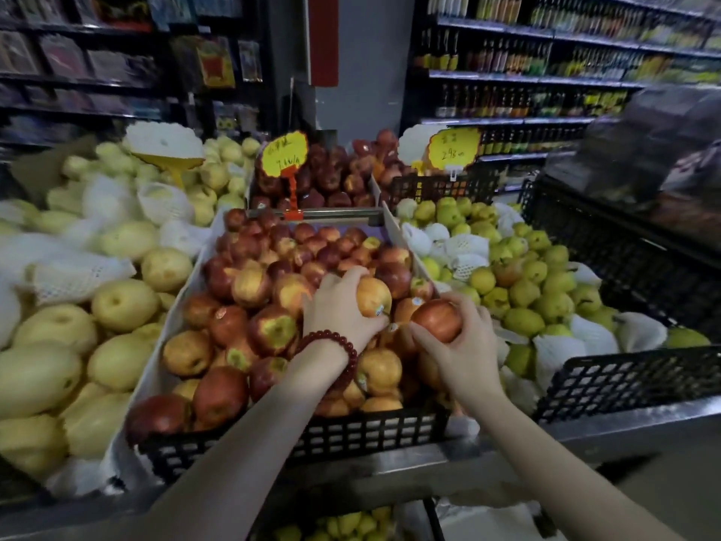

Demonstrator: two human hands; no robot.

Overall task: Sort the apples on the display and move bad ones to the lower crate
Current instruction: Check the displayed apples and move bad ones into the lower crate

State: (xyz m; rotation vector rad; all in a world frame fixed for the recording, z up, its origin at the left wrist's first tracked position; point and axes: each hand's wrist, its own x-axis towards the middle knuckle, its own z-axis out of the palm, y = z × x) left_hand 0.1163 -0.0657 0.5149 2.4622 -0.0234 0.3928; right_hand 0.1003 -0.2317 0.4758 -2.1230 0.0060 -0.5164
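Observation:
A black plastic crate (351, 433) in the middle of the display holds several red and yellow apples (249, 329). My left hand (337, 310), with a dark red bead bracelet on the wrist, grips a yellow-orange apple (374, 296) with a sticker, just above the pile. My right hand (464, 345) holds a red apple (437, 320) beside it, at the crate's right side. Below the display's front edge, a lower crate (343, 527) shows yellow-green fruit; most of it is hidden.
Large yellow pears (117, 306) with white foam nets lie to the left. Small green pears (522, 290) fill a black crate (632, 380) to the right. Darker red apples (335, 177) and yellow price signs (284, 154) stand behind. Shop shelves line the back. A metal ledge (429, 462) runs along the front.

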